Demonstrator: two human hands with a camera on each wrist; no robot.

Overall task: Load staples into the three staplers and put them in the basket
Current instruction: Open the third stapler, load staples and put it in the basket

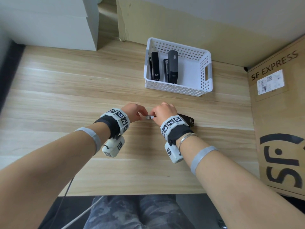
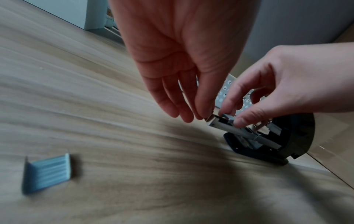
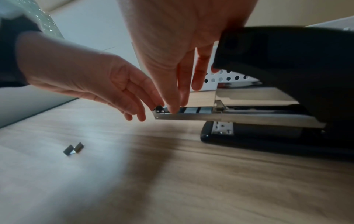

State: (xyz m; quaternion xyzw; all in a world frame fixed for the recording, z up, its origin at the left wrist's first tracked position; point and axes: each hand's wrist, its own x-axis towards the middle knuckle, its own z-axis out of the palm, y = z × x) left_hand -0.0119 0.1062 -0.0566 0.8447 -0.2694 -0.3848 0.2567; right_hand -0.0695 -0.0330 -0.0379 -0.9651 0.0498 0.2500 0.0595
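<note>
A black stapler (image 1: 188, 120) lies on the wooden table, mostly behind my right wrist, with its metal staple tray (image 1: 149, 116) pulled out to the left. My left hand (image 1: 145, 114) pinches the tray's end (image 2: 210, 121). My right hand (image 1: 152, 115) pinches across the tray (image 3: 191, 117), a fingertip on the staples (image 3: 199, 109) lying in it. A short loose strip of staples (image 2: 46, 172) lies on the table to the left. The white perforated basket (image 1: 175, 90) farther back holds two dark staplers (image 1: 155, 66) (image 1: 172, 66) side by side.
A large SF Express cardboard box (image 1: 277, 113) stands along the table's right side. White boxes (image 1: 49, 22) stand at the back left and a cardboard sheet (image 1: 181, 22) leans on the wall behind the basket. Bare wood lies to the left of my hands.
</note>
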